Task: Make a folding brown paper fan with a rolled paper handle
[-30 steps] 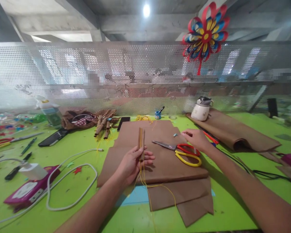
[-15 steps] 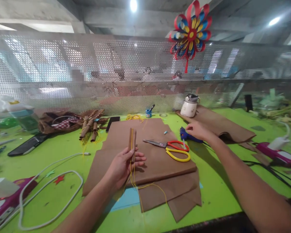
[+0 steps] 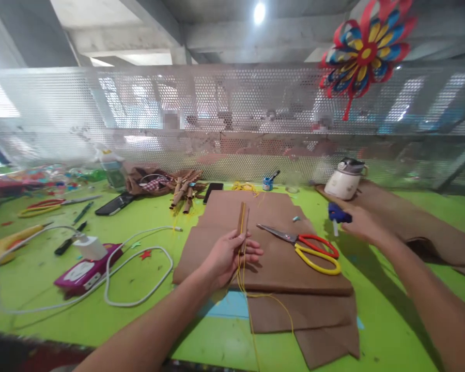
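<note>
My left hand [image 3: 232, 253] pinches a narrow folded strip of brown paper [image 3: 242, 219] between thumb and fingers, upright above the paper stack. Yellow string [image 3: 240, 276] runs along the strip and trails down over the stack's front edge. At the right, my right hand [image 3: 362, 225] is closed on a blue hot glue gun [image 3: 338, 213], lifted off the table, its handle mostly hidden by the fingers. Between the hands, scissors [image 3: 302, 245] with one red and one yellow handle lie on the brown paper sheets [image 3: 217, 212].
A white bottle [image 3: 343, 181] stands on rolled brown paper [image 3: 391, 206]. At the left lie a purple power strip [image 3: 73, 279] with a white cable [image 3: 139, 302], a phone [image 3: 114, 204] and paper rolls [image 3: 182, 191]. Behind is a perforated screen [image 3: 217, 144]; a paper flower [image 3: 366, 54] hangs above.
My right hand has reached to the right, taken hold of the glue gun and raised it. My left hand still holds the paper strip. The camera view has swung right and back left.
</note>
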A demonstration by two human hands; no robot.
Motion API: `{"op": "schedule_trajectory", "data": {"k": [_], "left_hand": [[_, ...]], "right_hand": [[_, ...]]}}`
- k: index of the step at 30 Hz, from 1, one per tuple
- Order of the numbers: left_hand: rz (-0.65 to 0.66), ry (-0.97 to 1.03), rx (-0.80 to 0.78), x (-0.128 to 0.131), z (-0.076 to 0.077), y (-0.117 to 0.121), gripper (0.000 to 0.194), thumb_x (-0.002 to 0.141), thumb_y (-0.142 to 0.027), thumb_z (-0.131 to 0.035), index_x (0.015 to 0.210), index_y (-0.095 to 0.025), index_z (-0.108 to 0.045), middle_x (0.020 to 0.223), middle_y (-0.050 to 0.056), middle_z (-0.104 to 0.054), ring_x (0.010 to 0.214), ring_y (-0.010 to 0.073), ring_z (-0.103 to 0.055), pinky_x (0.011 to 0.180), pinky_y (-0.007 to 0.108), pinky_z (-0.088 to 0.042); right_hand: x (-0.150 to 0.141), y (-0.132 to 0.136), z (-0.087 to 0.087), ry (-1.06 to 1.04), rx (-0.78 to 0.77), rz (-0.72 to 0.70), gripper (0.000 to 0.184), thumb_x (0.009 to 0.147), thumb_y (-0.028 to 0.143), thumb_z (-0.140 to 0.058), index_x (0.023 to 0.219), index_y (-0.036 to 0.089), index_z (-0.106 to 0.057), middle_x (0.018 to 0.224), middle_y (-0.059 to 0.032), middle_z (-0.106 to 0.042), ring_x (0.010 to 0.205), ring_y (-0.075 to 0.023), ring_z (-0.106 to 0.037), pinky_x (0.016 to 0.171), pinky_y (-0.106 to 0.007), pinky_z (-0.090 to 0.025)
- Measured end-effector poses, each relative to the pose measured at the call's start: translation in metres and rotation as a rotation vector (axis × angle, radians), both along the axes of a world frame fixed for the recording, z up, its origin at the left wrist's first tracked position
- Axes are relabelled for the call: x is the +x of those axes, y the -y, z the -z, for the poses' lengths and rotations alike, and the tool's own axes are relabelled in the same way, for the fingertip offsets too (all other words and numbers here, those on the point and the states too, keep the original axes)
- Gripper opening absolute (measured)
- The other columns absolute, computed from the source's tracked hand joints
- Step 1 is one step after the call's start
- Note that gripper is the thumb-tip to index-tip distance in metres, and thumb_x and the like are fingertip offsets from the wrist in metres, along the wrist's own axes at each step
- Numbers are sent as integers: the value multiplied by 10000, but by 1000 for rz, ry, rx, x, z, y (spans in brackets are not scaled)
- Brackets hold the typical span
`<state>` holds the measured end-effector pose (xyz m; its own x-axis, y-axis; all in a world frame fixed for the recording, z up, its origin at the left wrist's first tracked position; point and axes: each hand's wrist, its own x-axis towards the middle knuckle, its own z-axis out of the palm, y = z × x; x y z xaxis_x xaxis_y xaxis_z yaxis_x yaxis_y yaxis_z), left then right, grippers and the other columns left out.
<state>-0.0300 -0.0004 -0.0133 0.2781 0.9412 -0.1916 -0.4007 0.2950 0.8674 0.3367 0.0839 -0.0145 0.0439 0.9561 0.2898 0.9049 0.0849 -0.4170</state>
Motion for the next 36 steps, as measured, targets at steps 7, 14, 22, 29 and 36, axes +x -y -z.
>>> {"op": "schedule_trajectory", "data": {"k": [7,14,22,29,36], "left_hand": [[10,0,5,0,1,1,109,883,-172,-431,957,-100,-465,801,134,-644,712,204,-676,624,293,-543],[54,-22,36,3,-3,5,106,883,-189,-438,961,-120,-461,802,128,-649,684,198,-675,596,285,-533],[127,-17,40,6,-6,9,94,889,-198,-424,927,-122,-464,802,144,-659,714,219,-684,598,286,-528],[135,-6,34,7,-8,11,93,881,-213,-452,908,-126,-466,792,135,-661,704,211,-683,589,275,-524],[128,9,36,7,-9,12,108,875,-235,-485,906,-132,-479,776,117,-654,689,203,-679,571,267,-520]], "right_hand": [[-75,51,-34,-903,-248,-501,320,840,440,-526,1026,199,-626,972,-98,-687,867,-247,-658,764,-378,-519],[-129,81,-39,-820,-329,-550,438,818,556,-526,772,144,-669,803,-93,-683,761,-207,-635,727,-315,-497],[-131,76,-26,-573,-269,-594,484,863,556,-441,781,138,-673,794,-84,-682,758,-196,-619,726,-302,-480],[-130,77,-28,-586,-313,-625,474,880,543,-424,768,136,-640,758,-80,-673,736,-182,-613,718,-288,-470],[-130,75,-24,-663,-327,-589,474,846,575,-464,764,141,-637,747,-86,-665,718,-194,-616,683,-302,-490]]}}
